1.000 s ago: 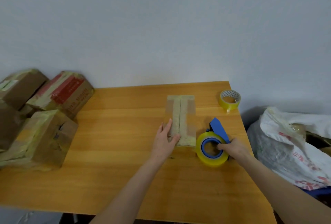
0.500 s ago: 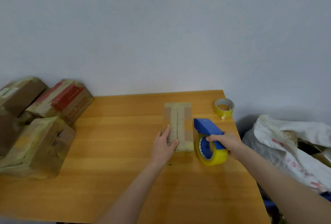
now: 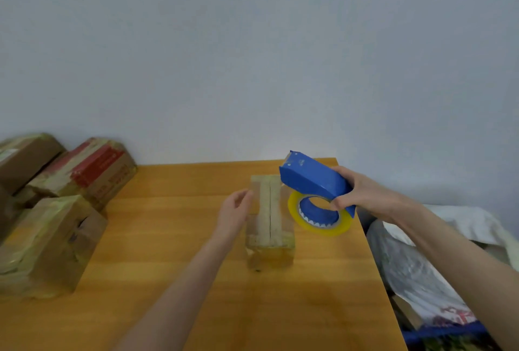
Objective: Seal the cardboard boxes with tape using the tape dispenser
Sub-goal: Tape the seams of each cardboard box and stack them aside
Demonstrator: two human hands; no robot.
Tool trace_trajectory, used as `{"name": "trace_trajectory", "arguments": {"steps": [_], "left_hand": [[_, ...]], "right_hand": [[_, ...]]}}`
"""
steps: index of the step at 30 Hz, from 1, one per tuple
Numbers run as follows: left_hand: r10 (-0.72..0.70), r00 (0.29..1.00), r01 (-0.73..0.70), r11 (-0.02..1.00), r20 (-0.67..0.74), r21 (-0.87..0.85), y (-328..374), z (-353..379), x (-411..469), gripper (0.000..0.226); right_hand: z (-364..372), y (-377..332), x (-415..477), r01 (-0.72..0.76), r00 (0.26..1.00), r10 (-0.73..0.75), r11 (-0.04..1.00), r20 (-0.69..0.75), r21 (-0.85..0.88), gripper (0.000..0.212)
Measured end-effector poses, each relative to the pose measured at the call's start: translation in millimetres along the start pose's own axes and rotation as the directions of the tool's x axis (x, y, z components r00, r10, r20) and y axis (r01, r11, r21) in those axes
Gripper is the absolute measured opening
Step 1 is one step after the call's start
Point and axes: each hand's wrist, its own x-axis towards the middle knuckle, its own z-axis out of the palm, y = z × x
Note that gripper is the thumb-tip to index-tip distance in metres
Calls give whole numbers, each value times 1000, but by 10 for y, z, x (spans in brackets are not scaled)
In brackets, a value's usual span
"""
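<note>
**A:** Where was the box you were sealing?

**B:** The narrow cardboard box [image 3: 270, 210] stood on the desk [image 3: 174, 238], with its top seam running away from me. I place everything else from that box.

**A:** And the dispenser?

**B:** My right hand [image 3: 362, 193] gripped the blue tape dispenser [image 3: 314, 179], fingers curled round the rear of its housing beside the yellow roll [image 3: 337, 228]. It hung in the air just right of the box, nose pointing towards the box's far end. I judged that the place to start a strip along the seam.

**A:** Your left hand?

**B:** My left hand [image 3: 234, 211] was loosely open and held nothing, just beside the box's left wall. I couldn't tell whether it touched. I meant it to steady the box against the tape's pull.

**A:** Anything else?

**B:** Taped boxes [image 3: 47, 241] sat well to its left, and a white bag [image 3: 407, 266] lay off the desk to its right.
</note>
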Motion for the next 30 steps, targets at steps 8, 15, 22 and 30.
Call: {"name": "trace_trajectory", "arguments": {"steps": [8,15,22,30], "left_hand": [[-245,905,368,862,348,-349,353,-48,-120,71],[-217,935,296,913,279,-281,331,-86,-115,14],[-217,935,297,912,282,-282,237,-70,-161,17],[-176,975,200,962,134,-187,210,-52,-209,13]], "right_hand": [[6,30,-60,67,988,-82,991,134,113,86],[63,12,-56,90,981,-81,995,177,-41,77],[155,-36,-60,91,974,-62,988,220,-125,82],[346,-112,-87,149,989,-124,868,83,-473,69]]}}
